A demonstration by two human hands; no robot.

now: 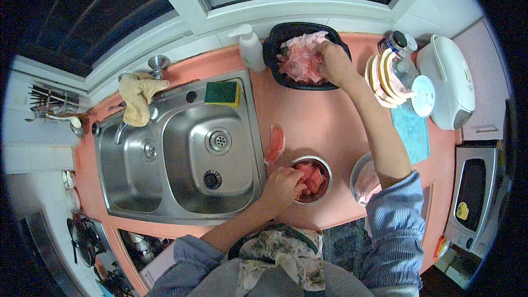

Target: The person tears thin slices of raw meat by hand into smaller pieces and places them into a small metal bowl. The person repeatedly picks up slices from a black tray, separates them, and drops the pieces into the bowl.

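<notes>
My left hand (284,185) is at the left rim of a round metal bowl (328,173), its fingers curled around a piece of pink citrus pulp (311,179), probably pomelo. More pulp lies in the bowl beneath. Reaching far forward, my right hand (336,64) is over a black plastic basin (274,78) and touches the heap of pale pink membranes (303,55) inside. Whether its fingers grip any of them is hidden. A loose pink segment (275,144) rests on the counter beside the sink. Partly under my right forearm, a second bowl (355,173) contains pale pink fruit (368,183).
A double steel sink (181,123) with a green-yellow sponge (222,93) occupies the left. A white pump bottle (251,49) stands by the basin. Stacked thick rinds (381,76), a plastic tub (423,95), a turquoise cloth (412,136) and a white appliance (445,82) are to the right.
</notes>
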